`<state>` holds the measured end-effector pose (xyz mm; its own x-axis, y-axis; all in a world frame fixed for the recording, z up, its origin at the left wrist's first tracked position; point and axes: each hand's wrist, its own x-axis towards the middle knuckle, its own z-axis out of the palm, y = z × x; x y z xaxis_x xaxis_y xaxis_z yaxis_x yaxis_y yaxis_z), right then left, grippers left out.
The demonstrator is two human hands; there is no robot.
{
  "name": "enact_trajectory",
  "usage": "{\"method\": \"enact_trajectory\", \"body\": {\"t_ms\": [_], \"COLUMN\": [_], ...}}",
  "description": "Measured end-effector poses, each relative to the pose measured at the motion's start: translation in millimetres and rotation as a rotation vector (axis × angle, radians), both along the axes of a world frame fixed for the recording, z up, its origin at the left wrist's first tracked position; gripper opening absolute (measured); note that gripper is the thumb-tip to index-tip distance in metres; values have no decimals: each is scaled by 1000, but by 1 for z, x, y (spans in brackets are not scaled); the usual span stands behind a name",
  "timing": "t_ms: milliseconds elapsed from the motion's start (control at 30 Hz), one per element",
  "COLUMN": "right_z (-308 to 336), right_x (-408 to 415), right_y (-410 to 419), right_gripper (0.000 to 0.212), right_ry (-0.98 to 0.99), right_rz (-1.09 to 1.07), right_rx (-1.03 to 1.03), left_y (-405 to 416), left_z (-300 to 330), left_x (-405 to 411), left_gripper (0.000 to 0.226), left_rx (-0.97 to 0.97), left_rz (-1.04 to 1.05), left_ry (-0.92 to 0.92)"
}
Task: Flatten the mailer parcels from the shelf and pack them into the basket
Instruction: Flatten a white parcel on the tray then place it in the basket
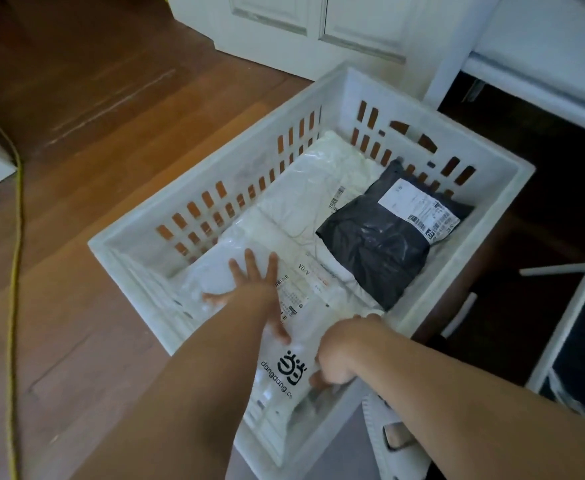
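Left hand (249, 289) lies flat with fingers spread, pressing down on the white mailer (277, 327) at the near-left of the basket (318, 95); it holds nothing, just pushes; right hand (336, 355) is curled at the mailer's near edge by the printed logo, apparently pinching or tucking that edge, though the fingertips are mostly hidden so I can't confirm the hold.

Handling, my read: thin glossy poly film, light, soft, limp; likely slippery under a dry palm, so press straight down and sweep outward instead of dragging; contents look flat and pliable, not fragile; best hold is on an edge or corner, since the film gives nothing to catch mid-panel.

Look: translucent white, wrinkled, black logo and text at the near end, shipping label with barcode mid-panel; it lies over more white mailers (318, 181) lining the basket floor.

Further right, a dark grey mailer (381, 244) with a white label sits flat at the far-right of the basket, on top of the white ones.
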<state>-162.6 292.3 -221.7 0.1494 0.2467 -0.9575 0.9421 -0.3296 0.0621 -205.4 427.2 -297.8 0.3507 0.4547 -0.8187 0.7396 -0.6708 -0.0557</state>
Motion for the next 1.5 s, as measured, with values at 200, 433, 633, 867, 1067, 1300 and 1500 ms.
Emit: {"method": "enact_trajectory", "body": {"t_ms": [200, 433, 633, 867, 1067, 1300, 1500], "right_z": [10, 55, 113, 188, 214, 202, 182], "right_x": [10, 49, 94, 149, 168, 189, 216], "right_y": [1, -27, -79, -226, -387, -484, -499], "right_gripper": [45, 41, 43, 49, 45, 46, 50], "right_ry": [-37, -213, -362, -612, -807, -816, -665], "right_rz": [-63, -94, -228, -546, -870, -1282, -1581], "right_rx": [412, 694, 787, 776, 768, 948, 1220], "left_y": [0, 11, -39, -170, -302, -410, -446], "left_z": [-17, 47, 184, 293, 313, 287, 260], "left_x": [-2, 55, 123, 175, 213, 269, 314], "left_gripper": [162, 121, 44, 63, 56, 71, 71], "left_rx": [60, 150, 237, 44, -239, -748, -778], "left_rz": [-77, -175, -444, -591, -526, 194, 542], "left_ry": [-10, 53, -314, -849, -959, -900, -884]}}
